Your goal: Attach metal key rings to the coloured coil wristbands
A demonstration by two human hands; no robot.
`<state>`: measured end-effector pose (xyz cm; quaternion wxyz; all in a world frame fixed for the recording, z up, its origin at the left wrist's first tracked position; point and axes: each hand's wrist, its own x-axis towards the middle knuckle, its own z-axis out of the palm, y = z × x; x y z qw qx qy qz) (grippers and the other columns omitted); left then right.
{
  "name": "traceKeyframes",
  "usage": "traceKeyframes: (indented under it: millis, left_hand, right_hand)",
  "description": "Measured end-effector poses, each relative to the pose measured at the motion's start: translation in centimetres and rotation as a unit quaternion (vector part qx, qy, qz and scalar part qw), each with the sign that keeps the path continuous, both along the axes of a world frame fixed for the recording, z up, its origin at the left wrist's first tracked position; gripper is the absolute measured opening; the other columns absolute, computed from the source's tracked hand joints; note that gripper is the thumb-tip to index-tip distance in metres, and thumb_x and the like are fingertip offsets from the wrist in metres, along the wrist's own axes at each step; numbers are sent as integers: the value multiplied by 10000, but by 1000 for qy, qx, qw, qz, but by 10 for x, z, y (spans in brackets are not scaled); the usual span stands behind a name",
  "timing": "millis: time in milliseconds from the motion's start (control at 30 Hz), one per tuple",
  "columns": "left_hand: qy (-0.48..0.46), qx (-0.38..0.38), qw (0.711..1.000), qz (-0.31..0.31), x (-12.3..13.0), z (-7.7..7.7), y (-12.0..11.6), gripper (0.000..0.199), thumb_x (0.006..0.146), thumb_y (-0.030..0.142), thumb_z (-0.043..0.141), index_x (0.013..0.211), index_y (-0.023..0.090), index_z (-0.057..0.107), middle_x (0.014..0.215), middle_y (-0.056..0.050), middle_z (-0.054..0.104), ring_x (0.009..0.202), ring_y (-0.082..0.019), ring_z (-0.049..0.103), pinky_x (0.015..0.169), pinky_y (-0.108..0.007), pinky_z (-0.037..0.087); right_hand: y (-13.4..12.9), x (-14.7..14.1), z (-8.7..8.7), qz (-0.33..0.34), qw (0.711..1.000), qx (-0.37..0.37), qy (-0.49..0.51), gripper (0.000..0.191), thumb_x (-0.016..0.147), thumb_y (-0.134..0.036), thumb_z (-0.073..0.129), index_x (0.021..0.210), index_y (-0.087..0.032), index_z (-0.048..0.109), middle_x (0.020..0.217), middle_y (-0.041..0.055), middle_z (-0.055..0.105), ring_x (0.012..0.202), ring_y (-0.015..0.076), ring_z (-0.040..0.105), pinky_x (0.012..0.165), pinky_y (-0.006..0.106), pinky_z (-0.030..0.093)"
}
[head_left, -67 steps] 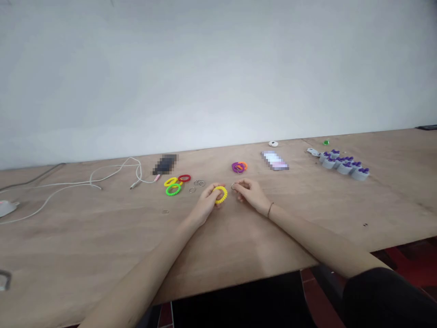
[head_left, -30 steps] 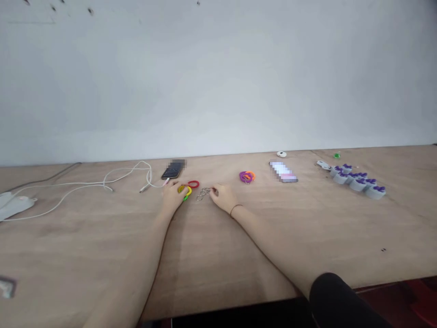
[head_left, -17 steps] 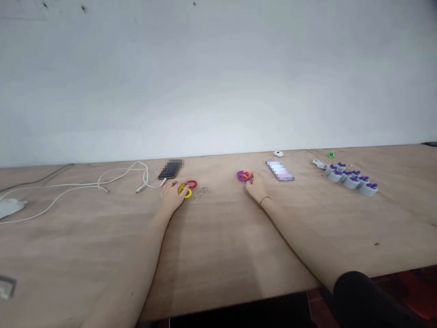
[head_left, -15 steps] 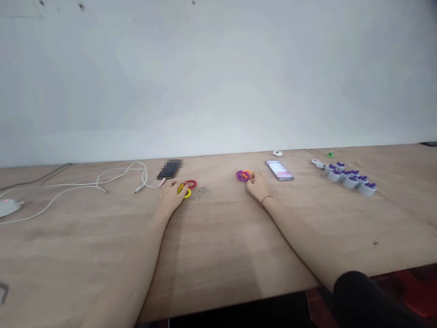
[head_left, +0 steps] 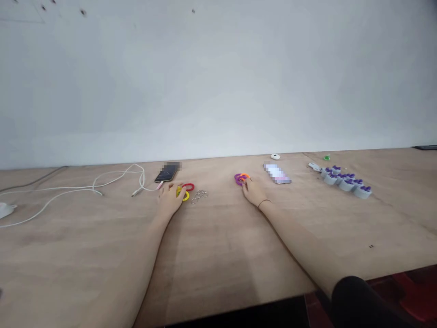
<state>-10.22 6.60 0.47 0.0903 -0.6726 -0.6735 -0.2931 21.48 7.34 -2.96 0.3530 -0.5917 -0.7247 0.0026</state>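
Observation:
My left hand [head_left: 170, 197] rests on the table at a yellow coil ring [head_left: 185, 196], its fingers apart and touching the ring. A red coil ring [head_left: 189, 187] lies just behind the yellow one. Several small metal rings [head_left: 199, 196] lie to the right of them. My right hand [head_left: 251, 191] has its fingertips bent together at the near edge of a purple coil ring [head_left: 237, 179] and an orange coil ring [head_left: 246, 175], which overlap. Its fingers partly cover the orange ring, and what they grip is too small to make out.
A dark phone [head_left: 167, 172] on a white cable [head_left: 143, 177] lies behind my left hand. A lit phone [head_left: 277, 174] is right of my right hand. Several white pieces with purple tops [head_left: 346, 184] stand farther right on the wooden table [head_left: 211, 255].
The view has shifted slightly. My right hand has moved a little towards the purple ring and now covers less of the orange ring.

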Motion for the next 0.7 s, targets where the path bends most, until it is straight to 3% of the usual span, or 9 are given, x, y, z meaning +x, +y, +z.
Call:
traceKeyframes:
  millis: [100, 233, 333, 433, 567, 700]
  left_hand:
    - [-2, 86, 996, 15, 9, 10, -8, 342, 791, 418, 489, 1039, 223, 621, 1157, -112, 497, 1114, -304, 403, 921, -441, 318]
    - [-18, 138, 981, -134, 32, 23, -23, 247, 820, 321, 477, 957, 211, 649, 1026, -79, 575, 1020, -234, 474, 923, -367, 330]
    - [-70, 90, 960, -256, 62, 23, -42, 215, 827, 304, 475, 900, 207, 652, 895, -51, 609, 879, -185, 535, 824, -305, 393]
    - [-165, 5, 930, -328, 95, 19, -65, 222, 822, 335, 485, 914, 207, 642, 850, -28, 623, 748, -145, 550, 679, -252, 425]
    - [-326, -61, 884, -329, 120, 15, -84, 254, 801, 376, 513, 940, 189, 615, 863, -23, 640, 715, -138, 574, 652, -247, 449]
    - [-429, -103, 837, -322, 120, 11, -84, 293, 770, 397, 547, 945, 170, 605, 865, -36, 655, 743, -158, 609, 701, -274, 478]
  right_hand:
    - [-6, -6, 3, 31, 999, 27, 4, 141, 836, -154, 346, 809, -155, 484, 869, 113, 528, 841, 219, 490, 778, 359, 401]
    - [-26, -19, 11, 133, 980, 124, 79, 121, 830, -129, 344, 785, -176, 446, 831, 84, 503, 805, 197, 477, 746, 349, 424]
    - [-45, -31, 16, 188, 960, 176, 114, 130, 838, -117, 343, 796, -185, 447, 789, 61, 498, 770, 183, 480, 727, 345, 433]
    - [-61, -38, 20, 223, 948, 202, 101, 130, 845, -123, 370, 877, -187, 479, 835, 66, 528, 802, 181, 506, 730, 336, 444]
    - [-73, -42, 21, 234, 944, 218, 77, 155, 849, -126, 395, 942, -196, 498, 876, 69, 556, 816, 176, 526, 714, 320, 456]
    - [-80, -44, 23, 251, 942, 213, 60, 170, 846, -126, 400, 956, -202, 504, 896, 70, 569, 832, 178, 535, 719, 323, 468]
